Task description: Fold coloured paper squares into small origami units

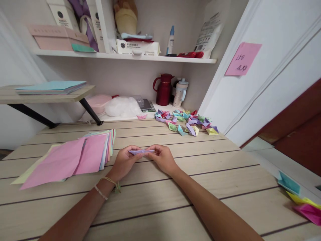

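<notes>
A small folded piece of purple paper [136,152], long and narrow with pointed ends, is held level just above the table in the middle of the view. My left hand [127,160] pinches its left part, and my right hand [162,157] pinches its right part. The thumbs almost meet at its middle, and the fingertips behind the paper are partly hidden. Left of my left hand lies a spread stack of coloured paper sheets [94,152], pink on top. Beyond my right hand sits a pile of folded paper boats [192,122] in several colours.
A lone pink paper boat [142,116] lies near the table's back edge. More folded papers [288,182] are at the right edge. A raised wooden stand [75,95] bears blue paper at left. A red jug [164,90] and a cup [180,93] stand behind, under a shelf [125,57].
</notes>
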The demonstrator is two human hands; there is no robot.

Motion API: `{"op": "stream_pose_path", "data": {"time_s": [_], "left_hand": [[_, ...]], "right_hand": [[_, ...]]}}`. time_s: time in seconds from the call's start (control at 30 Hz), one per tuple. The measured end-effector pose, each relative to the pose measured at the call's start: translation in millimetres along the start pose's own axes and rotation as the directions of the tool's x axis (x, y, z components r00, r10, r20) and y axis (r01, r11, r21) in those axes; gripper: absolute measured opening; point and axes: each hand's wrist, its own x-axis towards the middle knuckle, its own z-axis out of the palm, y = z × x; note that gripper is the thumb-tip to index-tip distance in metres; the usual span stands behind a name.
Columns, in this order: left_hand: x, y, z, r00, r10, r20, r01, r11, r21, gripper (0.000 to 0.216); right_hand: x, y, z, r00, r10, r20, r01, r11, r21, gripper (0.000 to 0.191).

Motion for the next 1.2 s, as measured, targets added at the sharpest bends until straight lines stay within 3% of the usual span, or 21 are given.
{"op": "stream_pose_path", "data": {"time_s": [0.17, 0.27, 0.47, 0.53, 0.6, 0.7, 0.77, 0.87, 1.0, 1.1, 1.2], "left_hand": [[1, -2, 1, 0.999, 0.001, -0.041, -0.004, 0.998, -0.059, 0.031], [2, -3, 1, 1.000, 0.007, -0.028, -0.011, 0.990, -0.142, 0.038], [3, -3, 0, 1.000, -0.011, -0.009, 0.009, 0.983, -0.182, 0.052], [3, -3, -1, 1.000, -0.013, -0.025, 0.008, 0.982, -0.187, 0.056], [3, -3, -1, 0.999, -0.017, -0.038, 0.010, 0.985, -0.174, 0.057], [3, -3, -1, 1.000, -0.019, -0.023, 0.016, 0.992, -0.125, 0.055], [2, -3, 0, 1.000, -0.005, -0.013, 0.004, 0.995, -0.095, 0.054], [1, -3, 3, 1.000, 0.026, -0.002, -0.026, 0.998, -0.049, 0.050], [-1, -5, 6, 0.997, 0.065, 0.052, -0.070, 0.992, 0.104, 0.030], [-1, -6, 8, 0.986, 0.148, 0.074, -0.161, 0.958, 0.239, 0.015], [-1, -6, 8, 0.973, 0.215, 0.080, -0.227, 0.952, 0.204, 0.014]], "right_hand": [[-1, -3, -11, 0.985, -0.173, 0.025, 0.175, 0.982, -0.071, 0.030], [-2, -5, -17, 0.962, -0.268, 0.053, 0.273, 0.941, -0.200, 0.022], [-2, -8, -19, 0.948, -0.316, 0.028, 0.308, 0.897, -0.318, 0.014], [1, -8, -23, 0.950, -0.305, -0.068, 0.269, 0.908, -0.321, 0.015], [5, -7, -33, 0.921, -0.278, -0.273, 0.198, 0.938, -0.286, 0.020], [10, -1, -51, 0.782, -0.201, -0.589, 0.103, 0.975, -0.197, 0.044], [11, 5, -56, 0.747, -0.165, -0.645, 0.049, 0.980, -0.193, 0.063], [11, 13, -50, 0.791, -0.186, -0.583, 0.021, 0.960, -0.278, 0.068], [6, 14, -28, 0.874, -0.298, -0.385, 0.120, 0.898, -0.423, 0.058], [0, 1, -14, 0.883, -0.403, -0.241, 0.235, 0.823, -0.518, 0.050], [-5, -23, 9, 0.869, -0.472, -0.146, 0.320, 0.763, -0.562, 0.044]]}}
